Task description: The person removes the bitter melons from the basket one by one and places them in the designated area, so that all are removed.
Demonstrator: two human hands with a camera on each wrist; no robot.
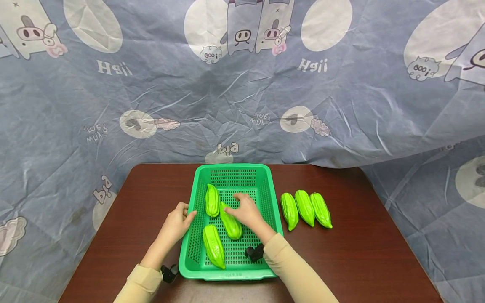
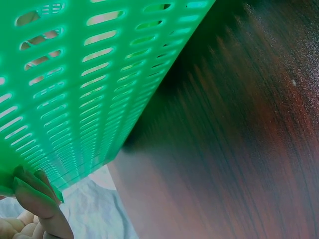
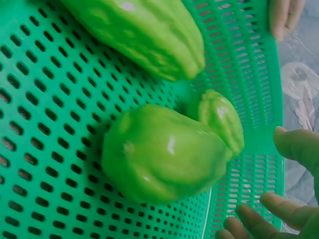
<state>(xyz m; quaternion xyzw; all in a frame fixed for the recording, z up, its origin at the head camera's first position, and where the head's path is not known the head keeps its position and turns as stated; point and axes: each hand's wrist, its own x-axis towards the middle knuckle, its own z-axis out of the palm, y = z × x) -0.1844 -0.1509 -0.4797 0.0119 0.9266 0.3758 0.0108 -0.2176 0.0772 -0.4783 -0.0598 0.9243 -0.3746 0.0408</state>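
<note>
A green plastic basket (image 1: 227,275) with slotted walls stands on the table. My left hand (image 1: 176,224) holds its left rim, thumb over the top and fingers against the outer wall. Three light green bitter melons lie inside: one at the back left (image 1: 212,201), one in the middle (image 1: 233,226) and one at the front left (image 1: 214,249). Above the middle one is my right hand (image 1: 248,213), its thumb and fingers spread apart. In the right wrist view the spread fingers (image 3: 286,211) stand apart from the middle bitter melon (image 3: 167,157), with nothing between them.
Right of the basket, three more bitter melons (image 1: 304,208) lie side by side on the dark brown table (image 1: 360,252). A grey-blue patterned cloth (image 1: 235,92) hangs behind the table. Black wrist cameras (image 1: 254,253) sit below both hands.
</note>
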